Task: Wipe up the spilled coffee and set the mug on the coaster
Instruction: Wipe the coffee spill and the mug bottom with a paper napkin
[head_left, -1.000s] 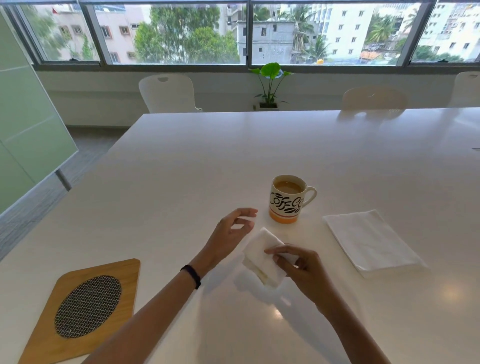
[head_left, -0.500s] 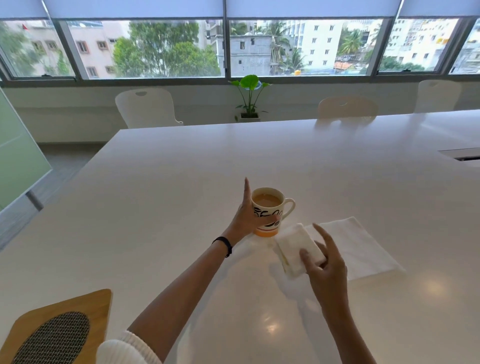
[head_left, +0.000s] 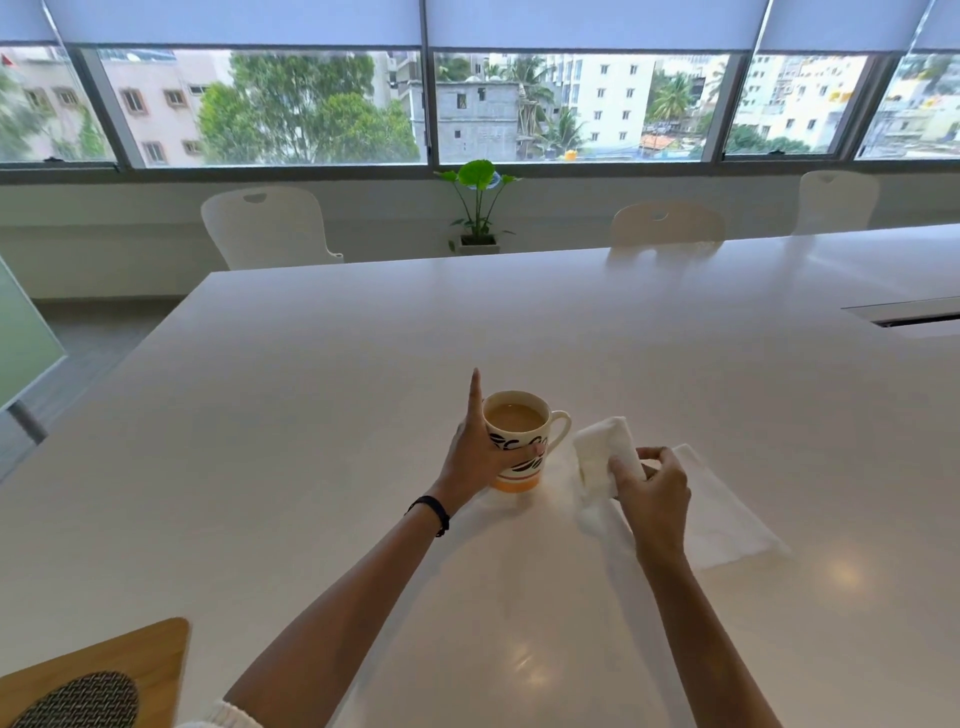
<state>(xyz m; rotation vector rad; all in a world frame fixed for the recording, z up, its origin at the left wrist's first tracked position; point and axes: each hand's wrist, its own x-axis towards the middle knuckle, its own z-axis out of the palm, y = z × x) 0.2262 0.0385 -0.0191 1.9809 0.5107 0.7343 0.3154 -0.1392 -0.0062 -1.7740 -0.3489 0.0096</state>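
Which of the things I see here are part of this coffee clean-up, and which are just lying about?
Part of the job: mug, gripped by the left hand; folded napkin, pinched by the right hand; wooden coaster, near left corner.

Just lying about: flat napkin on the table; potted plant; white chairs.
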